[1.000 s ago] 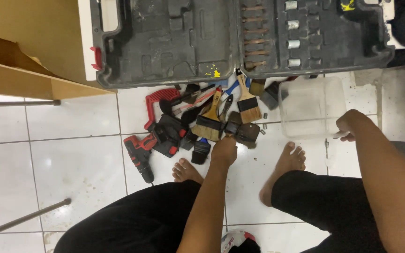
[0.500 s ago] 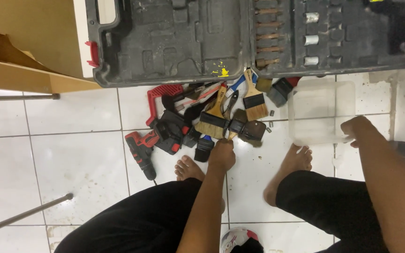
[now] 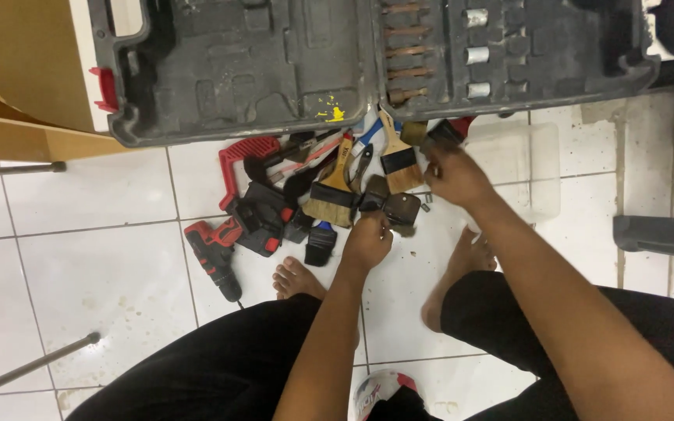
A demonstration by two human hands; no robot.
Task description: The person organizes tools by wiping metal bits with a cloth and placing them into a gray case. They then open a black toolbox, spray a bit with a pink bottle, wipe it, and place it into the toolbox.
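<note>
Nearest the camera, the person's 2 bare feet stand on the white tile floor (image 3: 103, 265), with the heap of tools just beyond the toes. The left hand (image 3: 368, 240) is curled around the near end of a dark paintbrush (image 3: 396, 207) at the front of the heap, fingers closed on it. The right hand (image 3: 455, 176) reaches over the far right side of the heap with fingers bent around something small and dark; I cannot tell what it grips. A red drill (image 3: 214, 248) lies to the left, apart from the brushes. Judging by this, sorting has barely begun: the clear plastic box (image 3: 536, 168) beside the heap looks empty, most brushes lie loose, and the open black tool case (image 3: 352, 62) beyond them holds only a few bits and sockets.
</note>
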